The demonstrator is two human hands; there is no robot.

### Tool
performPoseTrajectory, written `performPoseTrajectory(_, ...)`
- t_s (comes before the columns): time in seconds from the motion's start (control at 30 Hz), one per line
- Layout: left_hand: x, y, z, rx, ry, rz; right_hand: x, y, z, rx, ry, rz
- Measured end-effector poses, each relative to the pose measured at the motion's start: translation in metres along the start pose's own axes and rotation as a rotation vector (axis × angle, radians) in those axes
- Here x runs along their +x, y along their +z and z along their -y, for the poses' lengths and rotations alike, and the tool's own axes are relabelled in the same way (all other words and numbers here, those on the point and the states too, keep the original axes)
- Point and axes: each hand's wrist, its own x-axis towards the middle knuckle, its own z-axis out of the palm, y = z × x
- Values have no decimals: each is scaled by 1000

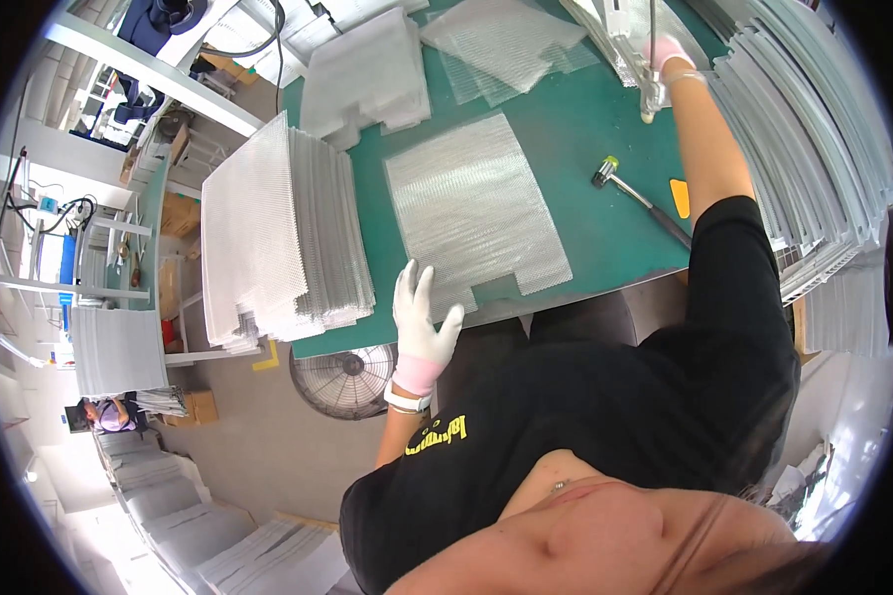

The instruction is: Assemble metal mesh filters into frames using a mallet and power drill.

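Note:
A single silver mesh sheet (pixel 476 213) lies flat on the green table mat (pixel 585 139). My left hand (pixel 422 322), in a white glove with a pink cuff, rests with fingers spread on the sheet's near left corner at the table edge. My right hand (pixel 665 52), gloved the same way, reaches to the far right of the table. It is closed around a thin metal frame piece (pixel 651 84) that stands upright there.
A tall stack of mesh sheets (pixel 278 238) stands left of the single sheet, with another stack (pixel 367 74) and loose sheets (pixel 506 45) behind. A rubber mallet (pixel 630 188) and yellow scraper (pixel 680 196) lie right. Metal frames (pixel 814 149) are piled at the right. A fan (pixel 345 382) sits on the floor.

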Motion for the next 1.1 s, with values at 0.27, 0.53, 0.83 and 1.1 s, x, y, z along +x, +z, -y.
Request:
performPoseTrajectory(0.27, 4, 6, -4, -12, -5, 30, 4, 25, -20, -24, 11, -189)
performPoseTrajectory(0.53, 12, 13, -6, -91, 39, 28, -19, 23, -10, 962, -183, -895)
performPoseTrajectory(0.83, 68, 41, -50, -1167, -155, 182, -258, 116, 81, 1134, -910, -478)
performPoseTrajectory(1.1, 78, 29, -52, -1159, -313, -393, -340, 95, 65, 426, -926, -673)
